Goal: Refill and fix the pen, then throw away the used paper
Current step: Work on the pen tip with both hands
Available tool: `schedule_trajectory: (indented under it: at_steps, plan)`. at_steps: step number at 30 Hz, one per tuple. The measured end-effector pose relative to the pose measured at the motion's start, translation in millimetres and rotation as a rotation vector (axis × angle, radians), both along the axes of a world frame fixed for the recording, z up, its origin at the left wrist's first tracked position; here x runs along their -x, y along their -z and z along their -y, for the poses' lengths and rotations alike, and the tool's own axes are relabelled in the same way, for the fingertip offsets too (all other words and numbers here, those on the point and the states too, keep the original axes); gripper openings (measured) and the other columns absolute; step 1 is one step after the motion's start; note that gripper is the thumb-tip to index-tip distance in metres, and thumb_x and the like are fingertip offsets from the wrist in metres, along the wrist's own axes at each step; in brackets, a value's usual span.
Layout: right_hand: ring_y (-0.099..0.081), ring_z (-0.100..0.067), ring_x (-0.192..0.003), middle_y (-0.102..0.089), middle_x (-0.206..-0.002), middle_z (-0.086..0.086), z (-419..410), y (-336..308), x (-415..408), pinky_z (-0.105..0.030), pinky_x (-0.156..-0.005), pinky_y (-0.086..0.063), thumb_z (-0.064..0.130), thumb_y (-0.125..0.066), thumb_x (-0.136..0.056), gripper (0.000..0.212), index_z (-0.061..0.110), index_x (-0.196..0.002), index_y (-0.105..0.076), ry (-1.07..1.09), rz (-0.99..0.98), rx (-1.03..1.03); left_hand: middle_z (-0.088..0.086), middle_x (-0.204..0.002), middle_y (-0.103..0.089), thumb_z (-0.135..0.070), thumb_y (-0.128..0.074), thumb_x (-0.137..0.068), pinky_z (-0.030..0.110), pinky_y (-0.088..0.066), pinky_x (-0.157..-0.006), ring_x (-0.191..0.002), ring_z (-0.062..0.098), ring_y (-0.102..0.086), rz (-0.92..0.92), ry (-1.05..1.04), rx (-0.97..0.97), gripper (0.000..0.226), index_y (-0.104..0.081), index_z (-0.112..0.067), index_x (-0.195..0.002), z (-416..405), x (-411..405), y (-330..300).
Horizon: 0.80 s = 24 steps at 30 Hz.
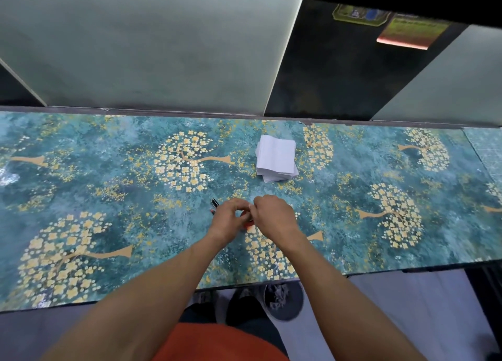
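1. The left hand [230,217] and the right hand [273,216] are brought together low over the table [108,197], fingertips meeting.
2. The fingers of both hands are curled in narrowly; what is pinched between them cannot be told, though a small red part [248,225] is glimpsed beneath.
3. Dark pen pieces [214,206] are seen on the table just left of the left hand.
4. A stack of white paper [276,158] is placed farther back.
5. A dark bin [285,301] is seen on the floor.

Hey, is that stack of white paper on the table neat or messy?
Slightly messy. The stack of white paper lies flat on the table, but its lower sheets fan out past the top sheet at the near and right edges.
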State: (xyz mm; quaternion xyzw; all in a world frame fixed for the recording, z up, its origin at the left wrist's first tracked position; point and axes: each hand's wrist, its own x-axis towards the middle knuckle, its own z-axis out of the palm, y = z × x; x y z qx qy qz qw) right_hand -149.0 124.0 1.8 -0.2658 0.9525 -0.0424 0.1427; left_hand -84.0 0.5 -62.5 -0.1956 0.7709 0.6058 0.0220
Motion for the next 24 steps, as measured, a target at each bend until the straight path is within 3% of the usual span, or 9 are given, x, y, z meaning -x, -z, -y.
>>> schedule_trajectory:
  at_steps: [4, 11, 17, 24]
  plan:
    - [-0.065, -0.036, -0.09, -0.065, -0.098, -0.01, -3.9, -1.0, 4.2, -0.036, -0.063, -0.036, 0.035, -0.047, -0.104, 0.026, 0.014, -0.101, -0.062, -0.055, 0.004, 0.009, 0.005, -0.105, -0.074, -0.002, -0.075, -0.085, 0.041, -0.053, -0.095, -0.102, 0.024, -0.069, -0.017, 0.001, 0.049, 0.014, -0.081, -0.012, -0.092, -2.2, 0.9, -0.1]
    - [-0.067, -0.036, -0.089, -0.067, -0.099, -0.011, -2.6, 3.1, 8.0, -0.037, -0.061, -0.036, 0.029, -0.05, -0.104, 0.022, 0.011, -0.103, -0.063, -0.129, -0.03, -0.032, 0.007, -0.108, -0.072, 0.0, -0.073, -0.087, 0.047, -0.055, -0.095, -0.103, 0.024, -0.068, 0.01, -0.025, 0.029, 0.012, -0.08, -0.008, -0.092, -5.9, -1.3, -2.9]
    - [-0.065, -0.035, -0.089, -0.066, -0.099, -0.009, -6.6, 4.4, 9.4, -0.037, -0.063, -0.037, 0.044, -0.044, -0.105, 0.033, 0.015, -0.103, -0.062, -0.139, -0.018, 0.032, 0.009, -0.112, -0.07, -0.005, -0.072, -0.09, 0.041, -0.053, -0.096, -0.105, 0.025, -0.067, 0.016, -0.046, 0.016, 0.013, -0.08, -0.006, -0.101, -8.1, -2.4, -5.1]
    - [-0.065, -0.034, -0.09, -0.066, -0.101, -0.009, -8.4, 2.1, 13.8, -0.037, -0.063, -0.038, 0.034, -0.05, -0.104, 0.022, 0.015, -0.105, -0.061, -0.19, 0.001, 0.027, 0.003, -0.107, -0.068, -0.006, -0.074, -0.088, 0.024, -0.045, -0.092, -0.102, 0.014, -0.064, 0.029, -0.056, 0.066, 0.012, -0.078, -0.011, -0.098, -9.9, -3.1, -0.9]
